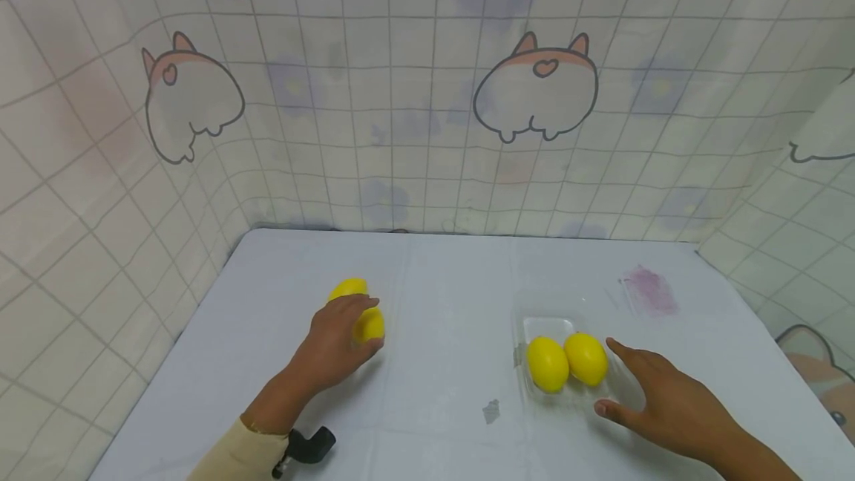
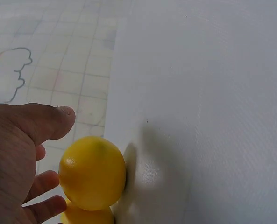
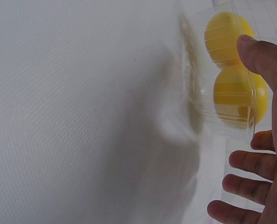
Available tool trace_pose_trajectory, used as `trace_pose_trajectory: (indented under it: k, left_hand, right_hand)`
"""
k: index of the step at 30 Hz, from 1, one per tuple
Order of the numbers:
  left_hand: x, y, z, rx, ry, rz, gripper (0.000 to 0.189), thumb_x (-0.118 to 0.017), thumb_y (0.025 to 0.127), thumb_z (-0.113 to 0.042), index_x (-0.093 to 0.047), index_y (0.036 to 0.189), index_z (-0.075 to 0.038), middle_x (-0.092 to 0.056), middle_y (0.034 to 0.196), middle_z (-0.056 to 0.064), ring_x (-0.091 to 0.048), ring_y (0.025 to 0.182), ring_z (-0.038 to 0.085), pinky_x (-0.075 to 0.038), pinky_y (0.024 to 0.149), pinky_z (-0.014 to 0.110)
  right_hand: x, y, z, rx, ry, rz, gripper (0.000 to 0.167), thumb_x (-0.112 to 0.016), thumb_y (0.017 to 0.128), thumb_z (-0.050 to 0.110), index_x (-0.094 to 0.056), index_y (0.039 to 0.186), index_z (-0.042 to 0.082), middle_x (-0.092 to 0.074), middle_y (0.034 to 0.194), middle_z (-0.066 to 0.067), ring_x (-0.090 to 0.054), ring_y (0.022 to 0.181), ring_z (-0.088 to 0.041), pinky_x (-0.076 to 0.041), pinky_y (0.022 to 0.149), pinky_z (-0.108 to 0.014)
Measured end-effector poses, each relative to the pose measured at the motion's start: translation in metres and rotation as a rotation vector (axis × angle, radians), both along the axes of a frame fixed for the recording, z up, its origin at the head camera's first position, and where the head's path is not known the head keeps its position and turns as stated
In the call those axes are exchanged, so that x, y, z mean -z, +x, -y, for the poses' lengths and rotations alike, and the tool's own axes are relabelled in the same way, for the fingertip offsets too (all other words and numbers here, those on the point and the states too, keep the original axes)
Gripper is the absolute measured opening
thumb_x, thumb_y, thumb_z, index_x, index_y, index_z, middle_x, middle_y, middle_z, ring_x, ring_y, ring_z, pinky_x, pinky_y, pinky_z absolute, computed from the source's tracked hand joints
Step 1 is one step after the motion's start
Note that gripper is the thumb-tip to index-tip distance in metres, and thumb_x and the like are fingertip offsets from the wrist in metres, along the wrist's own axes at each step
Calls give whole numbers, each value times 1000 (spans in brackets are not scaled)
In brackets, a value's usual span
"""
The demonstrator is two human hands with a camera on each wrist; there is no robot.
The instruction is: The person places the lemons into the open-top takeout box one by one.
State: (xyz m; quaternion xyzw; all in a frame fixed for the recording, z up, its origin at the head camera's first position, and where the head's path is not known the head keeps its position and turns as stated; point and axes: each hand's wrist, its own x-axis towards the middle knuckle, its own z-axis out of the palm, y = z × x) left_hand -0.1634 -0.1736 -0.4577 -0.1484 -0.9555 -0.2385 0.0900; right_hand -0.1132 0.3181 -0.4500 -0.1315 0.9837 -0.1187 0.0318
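Two yellow lemons stand close together at the table's left; the nearer lemon (image 1: pixel 369 325) is partly covered by my left hand (image 1: pixel 334 340), and the farther lemon (image 1: pixel 349 287) shows beyond the fingers. In the left wrist view the thumb stays apart from the lemon (image 2: pixel 92 172), while fingertips reach its side; contact is unclear. On the right, a clear plastic container (image 1: pixel 534 325) holds two more lemons, a left one (image 1: pixel 548 364) and a right one (image 1: pixel 586 359). Beside its right edge, my right hand (image 1: pixel 675 407) spreads its fingers, thumb at the rim in the right wrist view.
A white-covered table (image 1: pixel 441 318) meets patterned curtains (image 1: pixel 401 132) behind and at both sides. A pinkish patch (image 1: pixel 649 290) lies at the back right, and a small grey patch (image 1: pixel 490 412) near the container. Something black (image 1: pixel 312 445) sits by the left wrist.
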Motion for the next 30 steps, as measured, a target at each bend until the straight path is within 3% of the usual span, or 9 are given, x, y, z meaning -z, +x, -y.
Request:
trace_pose_trajectory:
  k: [11, 30]
  left_hand:
    - [6, 3, 6, -13, 18, -16, 65, -87, 82, -25, -60, 139, -9, -55, 144, 11, -46, 134, 35, -37, 112, 57]
    - [12, 2, 4, -60, 90, 143, 70, -87, 83, -17, -54, 143, -5, -48, 149, 14, -49, 135, 32, -42, 111, 51]
  right_hand:
    - [1, 0, -1, 7, 9, 21, 111, -62, 76, 85, -42, 155, 11, -55, 141, -24, -57, 122, -47, -52, 83, -67]
    - [0, 0, 1, 10, 6, 22, 111, -62, 76, 85, -40, 156, 11, -54, 142, -25, -56, 123, -48, -52, 83, -67]
